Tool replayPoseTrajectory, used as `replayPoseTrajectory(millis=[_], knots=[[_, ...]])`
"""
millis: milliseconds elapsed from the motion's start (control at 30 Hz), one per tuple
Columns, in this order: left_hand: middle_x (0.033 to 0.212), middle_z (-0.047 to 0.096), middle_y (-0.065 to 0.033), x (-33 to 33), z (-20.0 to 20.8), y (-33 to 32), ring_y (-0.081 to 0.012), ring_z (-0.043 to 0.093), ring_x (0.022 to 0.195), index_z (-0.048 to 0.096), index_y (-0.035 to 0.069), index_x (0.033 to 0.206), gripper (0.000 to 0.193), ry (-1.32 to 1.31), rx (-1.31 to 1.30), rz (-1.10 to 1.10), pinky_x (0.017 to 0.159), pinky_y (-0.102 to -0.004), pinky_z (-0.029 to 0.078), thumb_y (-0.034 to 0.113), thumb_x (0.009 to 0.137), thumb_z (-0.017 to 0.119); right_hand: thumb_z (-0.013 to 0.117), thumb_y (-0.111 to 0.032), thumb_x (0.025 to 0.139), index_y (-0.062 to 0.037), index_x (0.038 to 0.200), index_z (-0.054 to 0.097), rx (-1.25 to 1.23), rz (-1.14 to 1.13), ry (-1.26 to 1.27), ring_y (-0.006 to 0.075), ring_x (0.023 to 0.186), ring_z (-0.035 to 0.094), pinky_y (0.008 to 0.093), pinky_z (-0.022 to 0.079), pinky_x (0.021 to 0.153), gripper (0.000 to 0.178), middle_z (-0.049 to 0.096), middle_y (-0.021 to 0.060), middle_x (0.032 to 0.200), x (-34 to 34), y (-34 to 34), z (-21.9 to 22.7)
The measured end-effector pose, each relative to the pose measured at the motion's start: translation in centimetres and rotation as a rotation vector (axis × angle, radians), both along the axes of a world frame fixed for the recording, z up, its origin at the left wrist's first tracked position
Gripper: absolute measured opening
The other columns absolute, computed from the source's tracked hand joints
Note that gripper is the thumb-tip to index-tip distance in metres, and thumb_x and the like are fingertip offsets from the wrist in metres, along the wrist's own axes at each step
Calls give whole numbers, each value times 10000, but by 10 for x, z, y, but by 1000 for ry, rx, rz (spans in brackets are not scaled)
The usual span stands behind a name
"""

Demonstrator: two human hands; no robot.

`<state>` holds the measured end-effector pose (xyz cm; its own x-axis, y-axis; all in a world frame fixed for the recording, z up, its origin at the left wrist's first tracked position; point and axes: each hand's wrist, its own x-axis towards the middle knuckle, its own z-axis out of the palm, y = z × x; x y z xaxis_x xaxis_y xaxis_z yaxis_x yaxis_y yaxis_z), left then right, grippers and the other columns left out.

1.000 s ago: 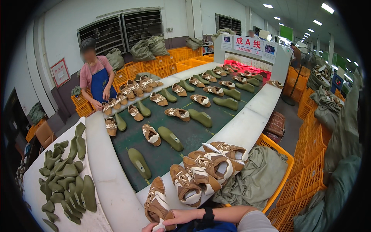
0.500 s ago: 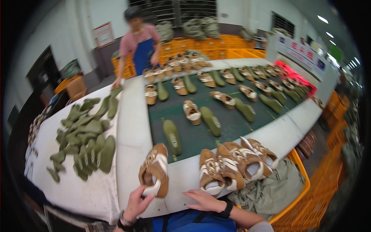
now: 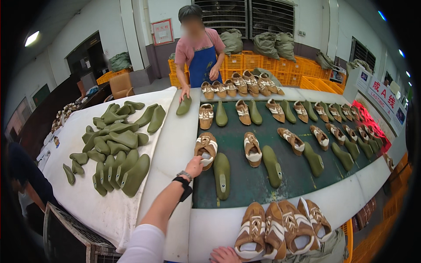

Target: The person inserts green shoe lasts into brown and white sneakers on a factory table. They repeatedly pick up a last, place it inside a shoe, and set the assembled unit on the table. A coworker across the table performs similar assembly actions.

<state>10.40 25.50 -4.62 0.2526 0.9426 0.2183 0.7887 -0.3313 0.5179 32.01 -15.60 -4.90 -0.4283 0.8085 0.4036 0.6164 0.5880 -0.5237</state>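
My left hand (image 3: pixel 194 166) reaches out and pinches the heel of a brown and white sneaker (image 3: pixel 207 147). That sneaker lies on the dark green belt (image 3: pixel 237 193), to the left of a green shoe last (image 3: pixel 222 175), with its toe pointing away. At the lower edge, my right hand (image 3: pixel 225 255) lies with its fingers apart by the white border, holding nothing. Just to its right, several brown sneakers (image 3: pixel 252 230) stand side by side. Part of the right hand is cut off by the picture's edge.
Green shoe lasts (image 3: pixel 116 138) lie piled on a white-covered table (image 3: pixel 127 215) at left. Across the belt, a person in a blue apron (image 3: pixel 202 61) touches another last (image 3: pixel 184 106). More sneakers line the far border (image 3: pixel 298 94). Orange crates (image 3: pixel 280 66) stand behind.
My left hand has carried the sneaker from the near white border forward onto the belt. The view has shifted. Across from me, the person's last now lies on the white border.
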Motion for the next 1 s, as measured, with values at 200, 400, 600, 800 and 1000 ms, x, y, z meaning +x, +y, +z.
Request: replayPoseTrajectory(millis=[200, 400, 600, 800, 1000], knots=[[1357, 403, -245, 24, -19, 21, -424, 466, 1204, 397, 47, 1363, 693, 57, -143, 186, 1010, -428, 424, 249, 769, 692, 676, -208, 811, -55, 1053, 633, -9, -1, 14, 338, 1121, 516, 476, 396, 979, 290, 586, 142, 1137, -1, 3, -9], [1338, 448, -186, -124, 53, -20, -401, 373, 1278, 481, 116, 1314, 654, 526, 83, 361, 1008, -530, 385, 347, 747, 709, 680, -191, 799, -43, 1054, 627, -33, 4, -28, 341, 1112, 517, 486, 389, 973, 299, 585, 142, 1143, -3, 1, -4], [1545, 171, -208, -296, 85, -138, -419, 78, 1432, 345, 189, 1459, 1053, 405, -490, 987, 1112, -595, 155, 703, 612, 704, 692, -185, 782, -48, 1068, 626, -16, -1, -66, 346, 1101, 517, 471, 395, 967, 324, 588, 139, 1144, -9, 3, 8], [1494, 224, -232, -308, 59, -143, -424, 197, 1388, 384, 241, 1438, 1043, 266, -174, 830, 1119, -541, 214, 729, 571, 692, 691, -155, 781, -53, 1072, 625, -5, -9, -119, 372, 1091, 513, 462, 411, 948, 315, 583, 152, 1145, -17, 1, 11], [1339, 459, -205, -331, 60, -110, -356, 526, 1168, 623, 163, 1242, 768, 153, -405, 658, 987, -395, 449, 642, 643, 670, 683, -187, 792, -61, 1103, 615, -10, -45, -174, 382, 1093, 515, 466, 417, 930, 342, 575, 172, 1164, -24, 1, 8]])
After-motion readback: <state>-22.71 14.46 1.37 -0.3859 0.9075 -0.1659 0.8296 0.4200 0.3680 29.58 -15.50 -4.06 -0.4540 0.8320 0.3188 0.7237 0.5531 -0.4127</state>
